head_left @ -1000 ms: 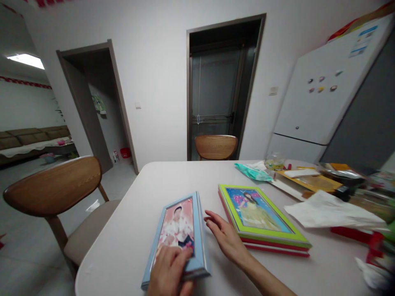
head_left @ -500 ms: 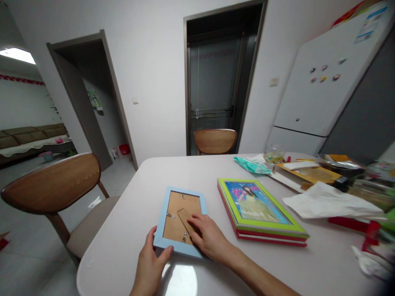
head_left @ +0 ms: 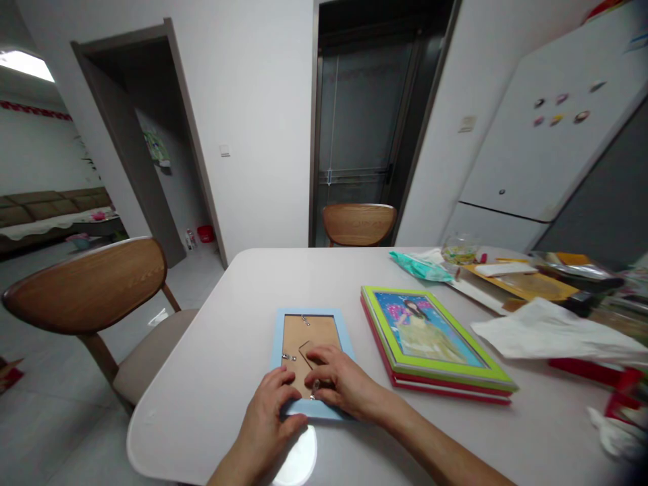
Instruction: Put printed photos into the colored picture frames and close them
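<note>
Blue picture frame [head_left: 314, 331] has been turned over since one second ago: head view now shows brown backing [head_left: 296, 371] upward, flat on the table [head_left: 187, 405]. Left hand [head_left: 268, 412]: fingers spread, resting over the frame's near-left corner. Right hand [head_left: 349, 385]: fingers bent onto the backing beside the near clip [head_left: 314, 388]; cannot tell whether they pinch it. Right of frame, just apart: green picture frame [head_left: 430, 337] atop red frame [head_left: 455, 395]. Beyond frame, to its right: teal packet [head_left: 422, 266].
</note>
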Tool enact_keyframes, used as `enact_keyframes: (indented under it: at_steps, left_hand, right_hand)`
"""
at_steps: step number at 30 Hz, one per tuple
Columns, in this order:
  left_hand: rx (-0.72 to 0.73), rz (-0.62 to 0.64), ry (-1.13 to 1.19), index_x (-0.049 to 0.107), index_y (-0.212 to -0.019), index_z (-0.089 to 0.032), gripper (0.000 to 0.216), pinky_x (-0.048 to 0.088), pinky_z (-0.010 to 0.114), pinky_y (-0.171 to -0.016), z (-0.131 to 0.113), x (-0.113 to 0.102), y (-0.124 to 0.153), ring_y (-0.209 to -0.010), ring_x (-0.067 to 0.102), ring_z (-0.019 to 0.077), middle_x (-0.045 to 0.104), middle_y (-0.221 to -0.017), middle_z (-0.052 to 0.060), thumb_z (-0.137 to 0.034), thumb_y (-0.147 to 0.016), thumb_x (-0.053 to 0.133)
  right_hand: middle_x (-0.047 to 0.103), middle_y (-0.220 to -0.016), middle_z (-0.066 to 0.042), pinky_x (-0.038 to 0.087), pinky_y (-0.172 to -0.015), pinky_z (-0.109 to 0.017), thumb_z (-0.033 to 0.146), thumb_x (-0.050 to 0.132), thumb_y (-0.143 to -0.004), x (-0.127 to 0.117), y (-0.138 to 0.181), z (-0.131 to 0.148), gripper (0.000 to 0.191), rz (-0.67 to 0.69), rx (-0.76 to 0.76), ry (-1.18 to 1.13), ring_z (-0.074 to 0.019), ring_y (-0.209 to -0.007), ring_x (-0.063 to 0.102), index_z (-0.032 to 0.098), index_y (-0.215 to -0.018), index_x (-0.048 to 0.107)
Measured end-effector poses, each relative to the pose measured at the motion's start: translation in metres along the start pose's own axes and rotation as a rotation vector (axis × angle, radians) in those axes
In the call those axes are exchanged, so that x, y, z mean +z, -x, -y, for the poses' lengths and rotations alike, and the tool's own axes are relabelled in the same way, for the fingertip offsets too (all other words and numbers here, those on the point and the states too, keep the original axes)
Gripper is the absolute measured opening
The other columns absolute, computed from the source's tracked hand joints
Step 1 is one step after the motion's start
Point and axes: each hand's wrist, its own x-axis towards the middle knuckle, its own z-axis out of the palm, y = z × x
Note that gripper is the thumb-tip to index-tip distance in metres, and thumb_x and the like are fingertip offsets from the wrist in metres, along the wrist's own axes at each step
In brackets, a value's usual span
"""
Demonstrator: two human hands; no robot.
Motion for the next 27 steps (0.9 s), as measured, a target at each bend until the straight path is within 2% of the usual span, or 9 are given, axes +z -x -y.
enact_keyframes:
  at_steps: [6,10,13,19,27]
  left_hand:
    - [0.001,0.003,0.003,0.061,-0.079,-0.019,0.015,0.037,0.041,-0.091,0.000,-0.005,-0.002,-0.107,0.045,0.0239,0.057,-0.106,0.009,-0.022,-0.065,0.061]
    - [0.011,-0.021,0.003,0.060,-0.078,-0.019,0.017,0.036,0.043,-0.092,0.004,0.000,0.000,-0.108,0.045,0.0254,0.057,-0.106,0.009,-0.022,-0.062,0.062]
    - [0.019,-0.044,0.019,0.058,-0.075,-0.019,0.015,0.036,0.043,-0.092,0.008,0.003,0.000,-0.107,0.046,0.0253,0.058,-0.104,0.008,-0.021,-0.061,0.063]
    - [0.045,-0.038,0.009,0.056,-0.075,-0.019,0.013,0.038,0.041,-0.090,0.012,0.004,-0.001,-0.106,0.046,0.0253,0.058,-0.104,0.009,-0.022,-0.063,0.061]
    - [0.031,-0.042,0.016,0.055,-0.075,-0.019,0.013,0.038,0.042,-0.089,0.003,0.000,0.000,-0.106,0.046,0.0253,0.057,-0.104,0.010,-0.018,-0.063,0.058]
  right_hand:
    - [0.054,-0.101,-0.002,0.032,-0.083,-0.032,0.021,0.057,-0.068,0.010,-0.005,0.004,0.011,-0.126,0.048,-0.017,-0.0187,-0.096,0.044,0.024,-0.073,0.066]
    - [0.055,-0.099,-0.003,0.033,-0.081,-0.029,0.020,0.058,-0.065,0.012,-0.016,0.006,0.017,-0.158,0.119,-0.059,-0.0182,-0.094,0.045,0.023,-0.080,0.064]
    - [0.057,-0.093,-0.003,0.032,-0.079,-0.030,0.024,0.057,-0.067,0.017,-0.034,0.009,0.018,-0.201,0.197,0.004,-0.0184,-0.090,0.046,0.023,-0.084,0.064]
    - [0.057,-0.081,-0.005,0.032,-0.072,-0.030,0.029,0.051,-0.074,0.030,-0.062,0.015,0.016,-0.206,0.281,0.192,-0.0188,-0.083,0.046,0.022,-0.078,0.064]
    - [0.056,-0.082,-0.007,0.034,-0.072,-0.028,0.021,0.049,-0.072,0.035,-0.062,0.019,0.014,-0.243,0.309,0.179,-0.0191,-0.082,0.046,0.017,-0.076,0.062]
